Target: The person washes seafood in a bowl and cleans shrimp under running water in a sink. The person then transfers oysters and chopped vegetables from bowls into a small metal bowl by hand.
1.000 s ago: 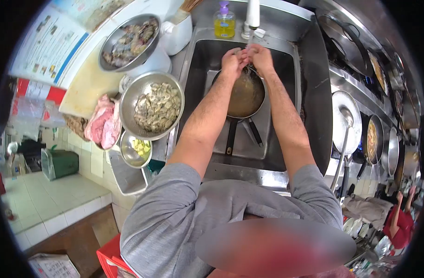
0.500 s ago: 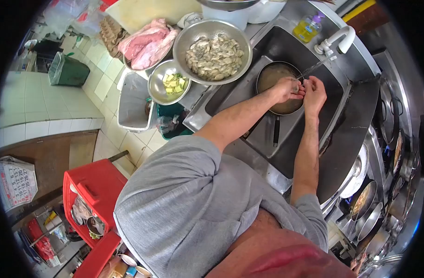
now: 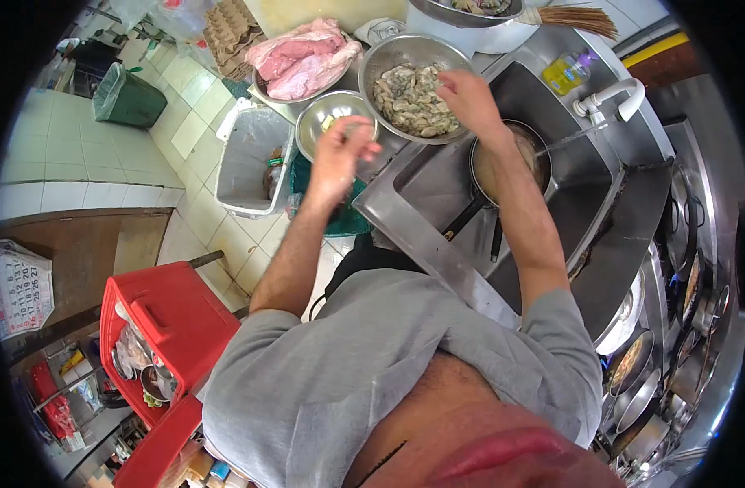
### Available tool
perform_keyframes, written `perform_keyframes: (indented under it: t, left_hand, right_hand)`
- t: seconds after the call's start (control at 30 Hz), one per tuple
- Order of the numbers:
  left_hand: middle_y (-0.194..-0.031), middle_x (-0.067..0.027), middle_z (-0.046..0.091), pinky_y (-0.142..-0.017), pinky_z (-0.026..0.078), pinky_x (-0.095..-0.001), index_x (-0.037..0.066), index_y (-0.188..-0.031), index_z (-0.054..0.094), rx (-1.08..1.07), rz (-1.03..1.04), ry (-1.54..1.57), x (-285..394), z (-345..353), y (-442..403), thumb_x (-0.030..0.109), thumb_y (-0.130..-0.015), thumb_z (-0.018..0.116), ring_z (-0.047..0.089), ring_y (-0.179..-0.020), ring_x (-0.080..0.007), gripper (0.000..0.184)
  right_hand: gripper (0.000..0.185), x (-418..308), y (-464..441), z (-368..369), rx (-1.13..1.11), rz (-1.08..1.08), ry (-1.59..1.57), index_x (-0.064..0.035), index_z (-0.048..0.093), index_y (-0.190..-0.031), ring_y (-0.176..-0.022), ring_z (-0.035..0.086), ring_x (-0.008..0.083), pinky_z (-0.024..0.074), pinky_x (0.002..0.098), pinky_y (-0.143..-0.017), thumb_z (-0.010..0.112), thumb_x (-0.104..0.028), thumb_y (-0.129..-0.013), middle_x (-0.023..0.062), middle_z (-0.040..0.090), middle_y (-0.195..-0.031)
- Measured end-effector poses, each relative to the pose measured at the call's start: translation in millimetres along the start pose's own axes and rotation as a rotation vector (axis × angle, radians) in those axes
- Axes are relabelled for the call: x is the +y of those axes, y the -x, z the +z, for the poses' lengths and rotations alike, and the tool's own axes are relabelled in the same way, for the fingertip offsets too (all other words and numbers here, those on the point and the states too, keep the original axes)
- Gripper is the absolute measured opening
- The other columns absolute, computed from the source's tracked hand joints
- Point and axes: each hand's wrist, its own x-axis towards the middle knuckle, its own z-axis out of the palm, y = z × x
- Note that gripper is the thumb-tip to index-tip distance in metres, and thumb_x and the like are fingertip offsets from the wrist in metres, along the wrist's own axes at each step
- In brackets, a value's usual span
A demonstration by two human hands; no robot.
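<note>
Grip of the left hand point(image 3: 344, 156) is hanging loosely spread above the small metal bowl point(image 3: 310, 126), where a few yellow-green pieces point(image 3: 327, 124) are peeking out past the fingers. Grip of the right hand point(image 3: 468, 96) is bending down over the large metal bowl point(image 3: 421, 50), its fingertips hovering at or touching the grey seafood pieces point(image 3: 413, 106); whether they are pinching any, I cannot tell. Those pieces are lying heaped in the large bowl, which is sitting on the desk just beside the sink point(image 3: 421, 240). Raw meat point(image 3: 303, 61) is lying next to these 2 bowls. Water is running from the white tap point(image 3: 608, 99) into a pan point(image 3: 530, 153) inside the sink.
</note>
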Motion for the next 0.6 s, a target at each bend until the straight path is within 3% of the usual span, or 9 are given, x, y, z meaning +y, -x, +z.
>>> perform_keyframes:
  t: [0.07,0.13,0.2,0.33,0.4,0.43,0.47,0.53,0.6]
  left_hand:
    - [-0.073,-0.0076,0.061,-0.061,0.047,-0.0263,0.001,-0.103,0.052,0.109,0.047,-0.373,-7.5,-27.0,-15.5,0.02,-0.086,0.051,0.06,-0.064,-0.0187,0.025]
    - [-0.087,-0.0138,0.06,-0.071,0.046,-0.0331,0.001,-0.103,0.052,0.083,0.152,-0.667,-22.0,-40.3,-26.8,0.017,-0.082,0.055,0.059,-0.077,-0.0267,0.027]
    - [-0.105,-0.0174,0.055,-0.085,0.04,-0.0357,0.001,-0.102,0.054,0.341,0.629,-1.22,-22.3,-35.6,-32.0,0.015,-0.079,0.058,0.052,-0.096,-0.0287,0.027]
    - [-0.102,-0.017,0.052,-0.084,0.038,-0.0396,0.001,-0.099,0.055,0.259,0.732,-0.878,18.0,-13.4,-47.6,0.01,-0.073,0.061,0.048,-0.096,-0.0336,0.027]
    - [-0.097,-0.015,0.056,-0.08,0.041,-0.0399,0.002,-0.098,0.057,0.244,0.787,-0.898,26.3,3.9,-67.3,0.008,-0.076,0.058,0.052,-0.093,-0.0327,0.023]
    - [-0.095,-0.0158,0.056,-0.079,0.042,-0.0404,0.002,-0.095,0.057,0.123,0.781,-0.918,27.9,13.2,-80.1,0.007,-0.075,0.057,0.052,-0.09,-0.0333,0.021]
    - [-0.093,-0.0166,0.056,-0.078,0.044,-0.0409,0.001,-0.092,0.057,0.001,0.777,-0.937,29.8,21.7,-94.3,0.006,-0.074,0.056,0.053,-0.088,-0.0339,0.019]
    - [-0.092,-0.0167,0.057,-0.076,0.045,-0.0409,0.002,-0.091,0.058,-0.055,0.758,-1.143,18.7,36.6,-130.7,0.007,-0.074,0.054,0.054,-0.088,-0.0337,0.018]
    - [-0.091,-0.0169,0.058,-0.075,0.047,-0.0408,0.003,-0.09,0.06,-0.137,0.759,-1.346,-1.1,48.1,-149.5,0.008,-0.075,0.052,0.056,-0.087,-0.0335,0.017]
  right_hand:
    - [0.023,-2.3,-17.3,20.2,-0.051,0.013,0.109,-0.0033,0.061,-0.092,-0.08,0.058,0.0334,0.0462,0.0395,-0.074,0.052,-0.012,-0.073,0.0175,0.061,-0.085]
    - [0.024,-5.0,-26.9,32.9,-0.096,0.027,0.222,-0.0037,0.062,-0.091,-0.083,0.057,0.035,0.0458,0.041,-0.076,0.051,-0.012,-0.072,0.0183,0.061,-0.085]
    - [0.024,-1.4,-33.1,41.9,-0.298,0.121,0.294,-0.0046,0.063,-0.09,-0.084,0.057,0.0353,0.0454,0.0413,-0.079,0.051,-0.011,-0.07,0.02,0.06,-0.087]
    - [0.023,15.5,-37.2,46.8,-0.217,0.116,0.198,-0.0041,0.063,-0.088,-0.08,0.058,0.036,0.0463,0.0402,-0.075,0.055,-0.014,-0.069,0.0215,0.06,-0.087]
    - [0.022,19.4,-33.9,28.8,0.028,0.123,-0.003,-0.0039,0.063,-0.085,-0.074,0.06,0.0297,0.0474,0.0379,-0.071,0.06,-0.016,-0.067,0.0186,0.062,-0.082]
    - [0.023,22.4,-34.9,17.0,-0.068,0.396,-0.324,-0.0013,0.06,-0.092,-0.071,0.06,0.0217,0.0479,0.0325,-0.063,0.062,-0.008,-0.069,0.0136,0.062,-0.078]
    - [0.023,26.2,-30.1,5.1,-0.058,0.398,-0.322,-0.0013,0.06,-0.092,-0.071,0.06,0.0217,0.0479,0.0325,-0.063,0.062,-0.008,-0.069,0.0136,0.062,-0.078]
    - [0.025,35.7,-14.7,-22.3,0.22,0.482,-1.094,0.0042,0.054,-0.101,-0.072,0.058,0.0153,0.0465,0.0227,-0.059,0.058,0.0,-0.077,0.0135,0.06,-0.084]
    - [0.028,60.2,8.6,-53.7,0.436,0.49,-1.249,0.005,0.049,-0.107,-0.073,0.059,0.0199,0.0493,0.0251,-0.062,0.055,0.004,-0.079,0.0149,0.059,-0.087]
